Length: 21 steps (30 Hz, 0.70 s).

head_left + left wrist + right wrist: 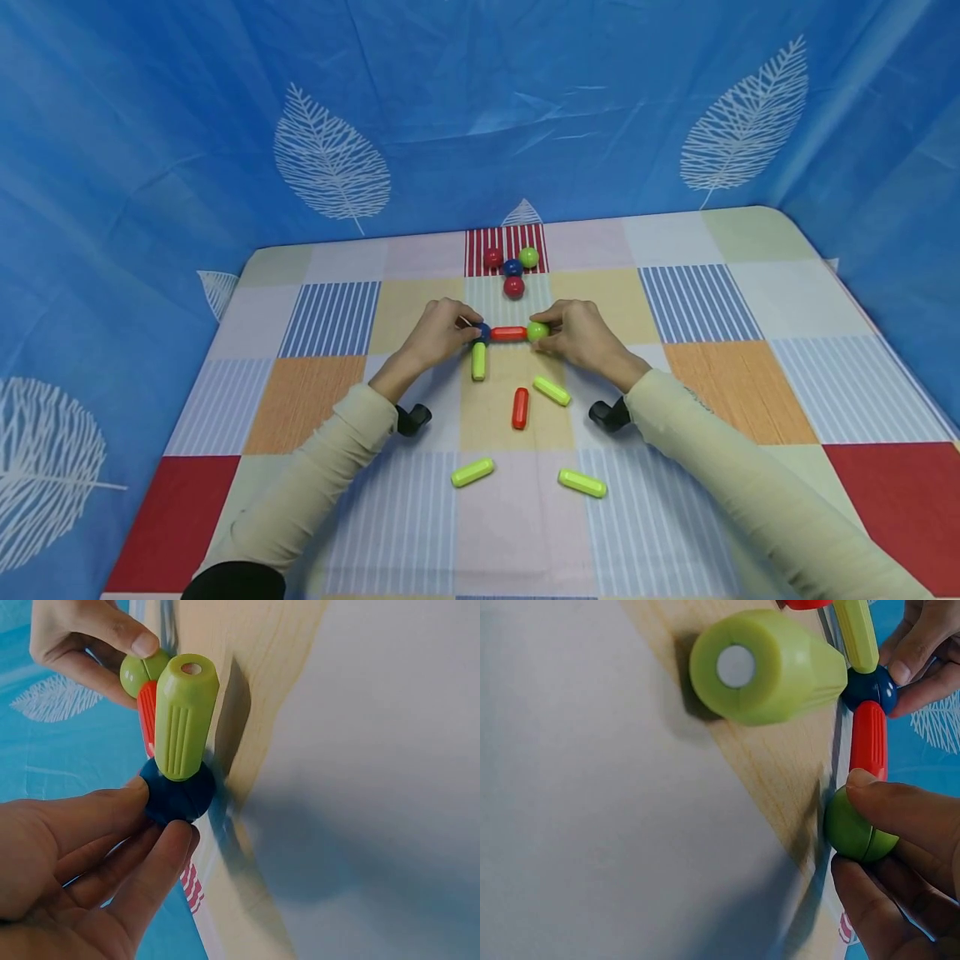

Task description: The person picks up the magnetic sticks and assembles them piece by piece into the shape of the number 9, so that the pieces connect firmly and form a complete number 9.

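My left hand [442, 333] pinches a dark blue ball [178, 793] between thumb and fingers. A red rod [508, 334] runs from this ball to a green ball [862, 829], which my right hand [581, 335] pinches at the other end. From the blue ball a yellow-green rod [185, 720] also sticks out, toward my body in the head view. Its free end shows a small round metal-like disc. In the right wrist view, another yellow-green rod [761, 667] lies close to the camera on the cloth.
Beyond the hands sit two red balls [513, 287], a blue ball [513, 267] and a green ball [528, 257]. Nearer me lie a red rod [520, 408] and yellow-green rods [472, 472]. A patchwork cloth [420, 542] covers the table; a blue curtain [480, 108] hangs behind.
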Motion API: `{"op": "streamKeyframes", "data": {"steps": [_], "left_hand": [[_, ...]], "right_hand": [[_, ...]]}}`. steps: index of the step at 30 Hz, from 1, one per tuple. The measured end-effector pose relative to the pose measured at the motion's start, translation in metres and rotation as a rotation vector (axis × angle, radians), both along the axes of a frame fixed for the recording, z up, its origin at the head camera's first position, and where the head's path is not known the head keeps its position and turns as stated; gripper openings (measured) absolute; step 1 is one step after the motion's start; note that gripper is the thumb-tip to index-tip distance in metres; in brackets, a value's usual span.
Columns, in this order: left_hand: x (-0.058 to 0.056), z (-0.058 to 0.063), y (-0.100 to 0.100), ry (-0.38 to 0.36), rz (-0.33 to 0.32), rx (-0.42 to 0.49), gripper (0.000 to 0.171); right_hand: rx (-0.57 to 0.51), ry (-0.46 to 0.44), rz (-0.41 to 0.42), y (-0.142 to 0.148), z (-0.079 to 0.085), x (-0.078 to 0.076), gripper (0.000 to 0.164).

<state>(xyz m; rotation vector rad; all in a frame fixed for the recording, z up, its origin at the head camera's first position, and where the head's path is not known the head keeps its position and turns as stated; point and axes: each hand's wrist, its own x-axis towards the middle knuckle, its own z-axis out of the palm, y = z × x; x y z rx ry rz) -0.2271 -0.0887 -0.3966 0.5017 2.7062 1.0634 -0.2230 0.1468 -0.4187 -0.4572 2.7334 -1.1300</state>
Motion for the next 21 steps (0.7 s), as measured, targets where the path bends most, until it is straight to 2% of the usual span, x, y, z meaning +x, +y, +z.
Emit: {"op": "streamKeyframes", "data": {"steps": [6,10,17,21], "left_hand": [[-0.001,0.001,-0.001,-0.016,-0.006,0.001,0.020],[-0.003,0.005,0.000,0.001,-0.004,0.006,0.021],[0.004,0.002,-0.004,-0.018,-0.003,0.009,0.020],[0.006,0.000,-0.003,-0.016,-0.007,0.023,0.019]], "right_hand": [[0.004,-0.006,0.001,-0.001,0.001,-0.001,0.042],[-0.001,0.008,-0.006,-0.001,0.007,-0.001,0.042],[-0.003,-0.027,-0.004,-0.003,0.004,0.005,0.043],[-0.007,-0.005,-0.025,-0.002,0.001,0.010,0.041]]}}
